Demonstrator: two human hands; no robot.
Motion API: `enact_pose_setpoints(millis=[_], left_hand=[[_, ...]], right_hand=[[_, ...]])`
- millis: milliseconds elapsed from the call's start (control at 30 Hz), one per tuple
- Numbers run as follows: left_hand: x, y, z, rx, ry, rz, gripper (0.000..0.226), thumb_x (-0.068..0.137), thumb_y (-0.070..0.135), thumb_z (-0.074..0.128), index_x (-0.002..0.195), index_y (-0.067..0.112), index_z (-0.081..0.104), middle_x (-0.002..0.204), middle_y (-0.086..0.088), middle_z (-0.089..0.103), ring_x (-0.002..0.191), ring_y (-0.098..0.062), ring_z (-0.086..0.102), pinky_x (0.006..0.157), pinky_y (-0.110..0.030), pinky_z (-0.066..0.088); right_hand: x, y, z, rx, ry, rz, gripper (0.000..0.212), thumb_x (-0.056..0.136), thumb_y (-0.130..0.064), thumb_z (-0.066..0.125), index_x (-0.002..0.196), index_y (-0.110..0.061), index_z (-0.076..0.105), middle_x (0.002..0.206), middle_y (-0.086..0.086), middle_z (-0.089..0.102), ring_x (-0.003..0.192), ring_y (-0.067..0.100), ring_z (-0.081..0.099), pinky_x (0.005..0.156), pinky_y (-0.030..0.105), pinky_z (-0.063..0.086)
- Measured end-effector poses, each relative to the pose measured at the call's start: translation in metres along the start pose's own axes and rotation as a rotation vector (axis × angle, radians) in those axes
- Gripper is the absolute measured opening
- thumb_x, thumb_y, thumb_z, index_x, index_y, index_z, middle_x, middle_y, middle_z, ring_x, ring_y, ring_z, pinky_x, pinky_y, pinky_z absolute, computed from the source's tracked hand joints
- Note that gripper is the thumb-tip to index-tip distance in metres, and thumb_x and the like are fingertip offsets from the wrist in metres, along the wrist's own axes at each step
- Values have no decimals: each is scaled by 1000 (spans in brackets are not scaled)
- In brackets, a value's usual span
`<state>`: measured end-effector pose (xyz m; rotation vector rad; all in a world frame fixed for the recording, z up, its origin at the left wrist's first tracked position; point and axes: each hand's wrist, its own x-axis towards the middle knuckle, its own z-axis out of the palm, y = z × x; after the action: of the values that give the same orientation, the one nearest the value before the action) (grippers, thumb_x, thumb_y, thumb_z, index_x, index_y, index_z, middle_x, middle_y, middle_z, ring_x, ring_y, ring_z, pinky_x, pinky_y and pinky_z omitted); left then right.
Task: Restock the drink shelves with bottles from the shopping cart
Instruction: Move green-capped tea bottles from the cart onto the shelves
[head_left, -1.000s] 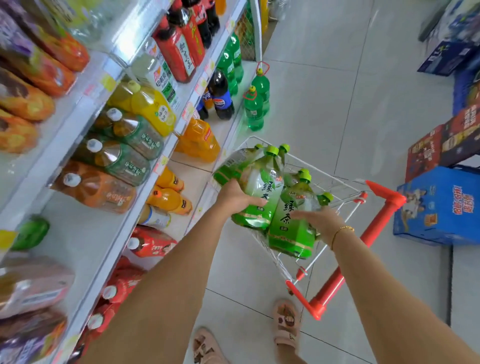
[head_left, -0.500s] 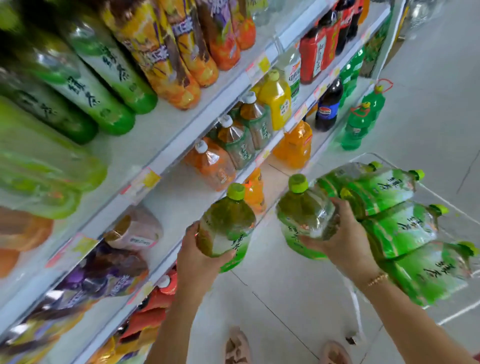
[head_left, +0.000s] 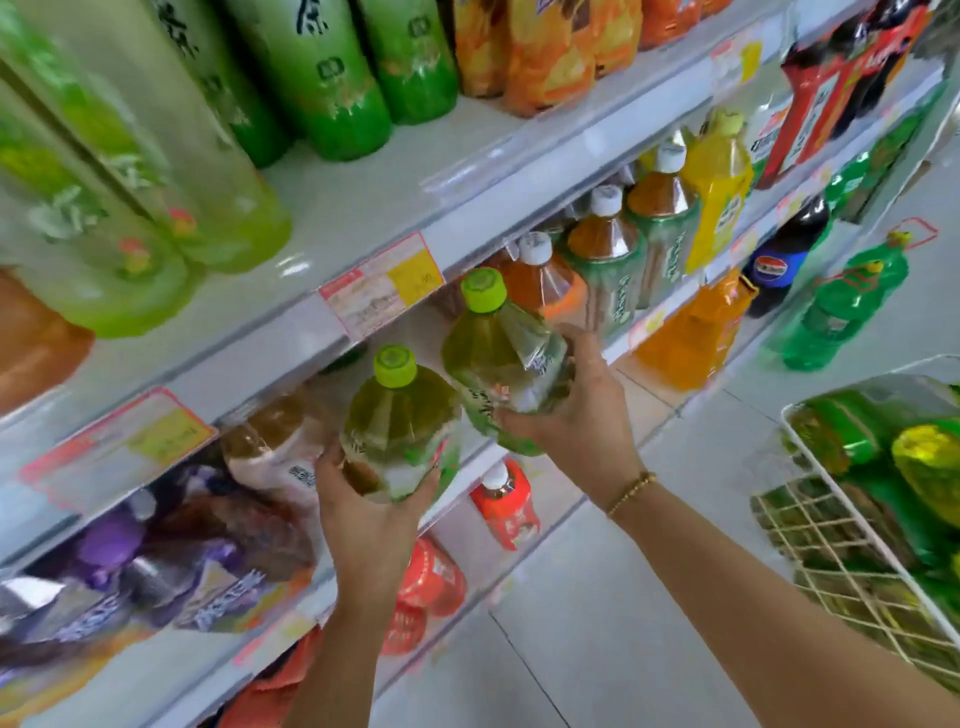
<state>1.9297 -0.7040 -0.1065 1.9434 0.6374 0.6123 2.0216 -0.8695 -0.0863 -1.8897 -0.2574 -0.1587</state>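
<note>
I hold two green tea bottles with lime caps in front of the middle shelf. My left hand (head_left: 371, 512) grips the lower green tea bottle (head_left: 397, 421) from below. My right hand (head_left: 576, 415) grips the second green tea bottle (head_left: 501, 358), higher and to the right, tilted toward the shelf opening. Both caps point up toward the shelf edge (head_left: 467, 228) with its price tag (head_left: 382, 286). The white wire shopping cart (head_left: 852, 540) sits at the right edge, with more green bottles (head_left: 857, 426) inside.
The top shelf holds tall green tea bottles (head_left: 317, 78) and orange ones. White-capped brown tea bottles (head_left: 605, 249) and a yellow bottle (head_left: 719, 176) fill the middle shelf to the right. Purple packs (head_left: 171, 561) lie lower left, red bottles (head_left: 506, 501) below. Green soda bottles (head_left: 841, 312) stand on the floor.
Both hands lifted the two green tea bottles out of the cart and carried them left and up to the middle shelf. The view swung toward the shelves.
</note>
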Motion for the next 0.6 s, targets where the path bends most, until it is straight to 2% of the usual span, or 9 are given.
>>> enact_pose_setpoints(millis=[67, 100, 167, 200, 300, 433, 467, 533, 600], left_hand=[[-4, -10, 3, -17, 27, 31, 86, 55, 18, 89, 127, 8, 44, 116, 1, 56, 101, -10, 52, 89, -11, 35], [-7, -14, 6, -9, 40, 47, 85, 54, 18, 89, 126, 5, 44, 116, -1, 57, 101, -11, 53, 88, -9, 36], [-10, -20, 10, -29, 75, 59, 83, 55, 15, 89, 125, 5, 45, 116, -2, 59, 100, -9, 55, 87, -4, 37], [-8, -23, 12, -55, 84, 57, 81, 56, 15, 89, 124, 8, 46, 117, -1, 60, 101, -8, 57, 90, -7, 40], [3, -30, 16, -71, 104, 47, 74, 58, 22, 89, 119, 22, 46, 116, 6, 63, 105, -9, 61, 96, -27, 46], [14, -36, 14, -1, 150, 89, 74, 57, 31, 87, 121, 25, 51, 111, 8, 67, 102, -9, 64, 94, -30, 49], [15, -40, 13, 22, 155, 97, 73, 57, 32, 87, 121, 26, 53, 109, 9, 68, 100, -9, 64, 94, -30, 49], [14, -47, 11, 32, 172, 101, 76, 53, 39, 88, 121, 28, 55, 106, 9, 69, 99, -10, 65, 95, -32, 49], [16, -52, 9, 52, 190, 109, 81, 48, 52, 83, 120, 30, 54, 107, 9, 69, 100, -12, 65, 94, -38, 51]], right_hand=[[6, 6, 16, 30, -3, -39, 73, 57, -20, 86, 115, -27, 43, 91, -26, 57, 80, -16, 55, 65, -2, 40], [8, 9, 25, 29, -4, -51, 73, 57, -20, 87, 115, -27, 43, 93, -23, 58, 81, -14, 55, 65, -1, 40], [13, 16, 39, 17, 0, -77, 74, 57, -25, 87, 117, -25, 44, 99, -13, 61, 83, -4, 58, 69, 4, 44], [17, 21, 44, 11, -1, -87, 74, 57, -27, 87, 118, -24, 43, 102, -10, 61, 87, 2, 59, 73, 11, 48], [30, 32, 59, 6, -25, -97, 77, 57, -31, 86, 121, -21, 44, 107, -5, 61, 96, 14, 60, 80, 28, 52], [46, 42, 77, 12, -67, -157, 75, 63, -21, 84, 125, -13, 43, 103, -9, 57, 91, -2, 48, 76, -1, 37], [49, 45, 82, -4, -87, -165, 76, 65, -20, 82, 129, -12, 41, 104, -7, 57, 92, -1, 46, 79, 0, 37], [56, 50, 92, -45, -124, -174, 85, 72, -25, 78, 141, -11, 30, 105, 3, 63, 95, 14, 56, 79, 17, 44], [62, 53, 101, -227, -151, -202, 89, 82, -34, 68, 148, -10, 15, 96, 12, 65, 85, 26, 62, 66, 27, 43]])
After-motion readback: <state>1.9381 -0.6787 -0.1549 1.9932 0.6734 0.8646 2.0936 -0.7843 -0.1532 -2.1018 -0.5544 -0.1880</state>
